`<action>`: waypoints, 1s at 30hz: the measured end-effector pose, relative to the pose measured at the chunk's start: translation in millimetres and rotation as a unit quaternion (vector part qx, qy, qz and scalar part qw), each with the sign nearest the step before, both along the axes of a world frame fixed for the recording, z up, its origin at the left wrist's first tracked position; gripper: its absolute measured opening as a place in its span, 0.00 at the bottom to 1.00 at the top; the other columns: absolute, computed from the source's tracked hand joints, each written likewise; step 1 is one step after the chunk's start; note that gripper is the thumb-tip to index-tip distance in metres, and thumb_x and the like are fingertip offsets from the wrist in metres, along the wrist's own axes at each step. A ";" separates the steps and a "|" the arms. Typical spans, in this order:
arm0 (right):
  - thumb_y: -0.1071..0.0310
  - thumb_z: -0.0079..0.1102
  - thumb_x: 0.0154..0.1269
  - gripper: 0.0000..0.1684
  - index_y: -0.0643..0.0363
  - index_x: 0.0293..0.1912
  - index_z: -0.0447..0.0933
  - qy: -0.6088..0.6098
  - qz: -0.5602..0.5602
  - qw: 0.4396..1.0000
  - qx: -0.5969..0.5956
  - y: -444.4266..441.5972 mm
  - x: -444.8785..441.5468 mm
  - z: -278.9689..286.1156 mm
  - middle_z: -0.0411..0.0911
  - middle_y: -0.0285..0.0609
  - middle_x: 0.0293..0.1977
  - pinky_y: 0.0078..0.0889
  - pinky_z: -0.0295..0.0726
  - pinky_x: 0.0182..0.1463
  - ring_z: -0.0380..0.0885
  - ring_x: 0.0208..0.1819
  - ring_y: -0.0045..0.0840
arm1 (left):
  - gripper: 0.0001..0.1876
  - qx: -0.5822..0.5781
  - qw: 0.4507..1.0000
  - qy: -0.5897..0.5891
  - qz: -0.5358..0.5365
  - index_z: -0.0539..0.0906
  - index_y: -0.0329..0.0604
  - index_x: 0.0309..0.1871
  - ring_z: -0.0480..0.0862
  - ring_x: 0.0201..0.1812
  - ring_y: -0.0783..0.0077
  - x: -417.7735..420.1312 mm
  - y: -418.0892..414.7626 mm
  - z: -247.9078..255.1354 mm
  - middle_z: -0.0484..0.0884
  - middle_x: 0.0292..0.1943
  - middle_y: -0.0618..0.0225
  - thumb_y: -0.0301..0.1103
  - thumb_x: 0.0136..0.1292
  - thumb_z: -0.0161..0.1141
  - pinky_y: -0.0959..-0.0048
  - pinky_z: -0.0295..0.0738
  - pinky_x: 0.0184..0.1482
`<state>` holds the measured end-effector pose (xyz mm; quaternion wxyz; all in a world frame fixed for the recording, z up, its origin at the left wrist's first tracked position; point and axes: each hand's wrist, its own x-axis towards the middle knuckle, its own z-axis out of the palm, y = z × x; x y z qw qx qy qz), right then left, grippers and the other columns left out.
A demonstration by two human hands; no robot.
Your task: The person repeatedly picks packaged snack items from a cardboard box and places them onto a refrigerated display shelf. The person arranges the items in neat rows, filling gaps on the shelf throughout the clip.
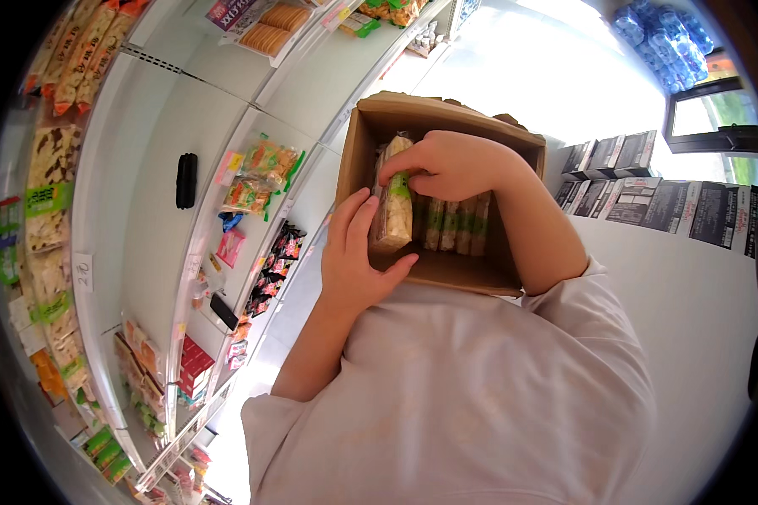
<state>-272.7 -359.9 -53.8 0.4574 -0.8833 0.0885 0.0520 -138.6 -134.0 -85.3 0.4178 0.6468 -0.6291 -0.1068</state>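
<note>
A clear-wrapped pale snack pack (396, 214) with a green band is tilted upright at the left side of an open cardboard box (530, 148). My right hand (458, 165) reaches over the box and grips the pack near its upper end, with fingers at the green band. At the pack's lower left, my left hand (360, 252) has its fingertips against the side and its thumb apart near the bottom end. Several similar packs with green bands (451, 227) stand in a row deeper in the box, partly hidden by my right hand and in shadow.
Store shelves on the left hold long bagged snacks (50, 189), biscuits (275, 31), green-edged snack bags (265, 167), a black case (187, 181) and a dark phone-like object (224, 310). Dark printed cartons (657, 205) line the right, with shrink-wrapped blue bottles (663, 44) beyond.
</note>
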 end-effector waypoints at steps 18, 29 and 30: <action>0.72 0.66 0.71 0.30 0.55 0.70 0.74 -0.237 -0.236 0.942 -0.015 11.3 15.5 -6.4 0.79 0.43 0.58 0.34 0.85 0.55 0.84 0.47 0.30 | 0.27 -0.048 0.780 0.611 0.124 0.66 0.37 0.77 0.82 0.68 0.52 24.3 8.5 -12.0 0.76 0.70 0.52 0.35 0.81 0.58 0.46 0.87 0.61; 0.67 0.59 0.82 0.31 0.49 0.77 0.61 -0.111 -0.183 0.900 0.379 45.2 22.8 12.8 0.78 0.42 0.54 0.25 0.87 0.31 0.83 0.44 0.21 | 0.31 -0.081 0.791 0.602 0.077 0.60 0.43 0.79 0.83 0.62 0.58 31.9 16.9 9.4 0.74 0.65 0.59 0.32 0.78 0.60 0.53 0.93 0.49; 0.67 0.58 0.82 0.29 0.50 0.75 0.62 -0.104 -0.178 0.910 0.361 45.2 22.0 11.4 0.78 0.40 0.55 0.25 0.88 0.30 0.83 0.46 0.20 | 0.29 -0.081 0.805 0.580 0.092 0.62 0.42 0.78 0.84 0.59 0.60 31.8 17.7 20.2 0.75 0.63 0.59 0.33 0.79 0.60 0.56 0.94 0.45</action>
